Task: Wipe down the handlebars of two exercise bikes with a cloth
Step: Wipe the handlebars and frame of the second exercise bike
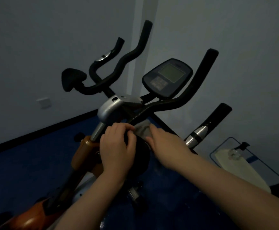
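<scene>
Cloth under right hand

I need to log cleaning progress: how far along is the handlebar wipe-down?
Nothing can be confirmed as finished, though the black bar just above the cloth looks shiny, perhaps already wiped. In hand: the right hand holds the grey cloth against the near handlebar's centre, and the left hand holds the dark part beside it. Left: the upright grip ends and the farther handlebar.
</scene>
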Available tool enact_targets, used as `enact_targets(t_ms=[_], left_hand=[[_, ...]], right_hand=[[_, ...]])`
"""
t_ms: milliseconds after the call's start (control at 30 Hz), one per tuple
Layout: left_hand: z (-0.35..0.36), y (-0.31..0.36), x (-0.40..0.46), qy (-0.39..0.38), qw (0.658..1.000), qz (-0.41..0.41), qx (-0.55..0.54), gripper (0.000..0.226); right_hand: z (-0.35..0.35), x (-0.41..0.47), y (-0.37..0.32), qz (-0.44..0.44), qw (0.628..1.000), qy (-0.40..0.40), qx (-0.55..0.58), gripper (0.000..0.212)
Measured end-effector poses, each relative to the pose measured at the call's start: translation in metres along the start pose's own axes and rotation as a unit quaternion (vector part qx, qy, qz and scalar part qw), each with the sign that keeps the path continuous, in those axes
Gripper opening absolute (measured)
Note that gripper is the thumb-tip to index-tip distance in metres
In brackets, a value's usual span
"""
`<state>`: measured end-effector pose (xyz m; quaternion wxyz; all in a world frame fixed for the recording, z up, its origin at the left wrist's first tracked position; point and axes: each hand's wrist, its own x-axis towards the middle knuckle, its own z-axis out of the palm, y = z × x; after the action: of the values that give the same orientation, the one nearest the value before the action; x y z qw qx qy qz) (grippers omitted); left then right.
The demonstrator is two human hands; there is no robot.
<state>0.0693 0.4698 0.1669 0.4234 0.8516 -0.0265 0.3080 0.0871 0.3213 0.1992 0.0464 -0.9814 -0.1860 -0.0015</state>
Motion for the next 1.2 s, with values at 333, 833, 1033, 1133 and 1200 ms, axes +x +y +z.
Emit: enact_targets(t_ms=[333, 833, 1033, 1133, 1200], left_hand=[[-0.006, 0.003, 0.002, -0.020, 0.999, 0.018, -0.047, 0.015], [0.033, 0.042, 0.032, -0.229, 0.966, 0.109, 0.053, 0.012], [0.032, 0.044, 0.034, -0.243, 0.959, 0.122, 0.074, 0.013], [0.032, 0.047, 0.033, -0.230, 0.961, 0.121, 0.090, 0.011], [0.032, 0.048, 0.033, -0.224, 0.962, 0.123, 0.094, 0.008]], right_hand=[[0.001, 0.016, -0.001, -0.002, 1.000, 0.017, -0.010, 0.044], [0.007, -0.047, 0.032, 0.096, 0.958, 0.269, -0.023, 0.036], [-0.045, -0.040, 0.109, 0.035, 0.949, 0.279, -0.143, 0.023], [-0.012, -0.040, 0.073, 0.122, 0.936, 0.329, -0.004, 0.028], [0.011, -0.046, 0.054, 0.105, 0.938, 0.329, 0.013, 0.043]])
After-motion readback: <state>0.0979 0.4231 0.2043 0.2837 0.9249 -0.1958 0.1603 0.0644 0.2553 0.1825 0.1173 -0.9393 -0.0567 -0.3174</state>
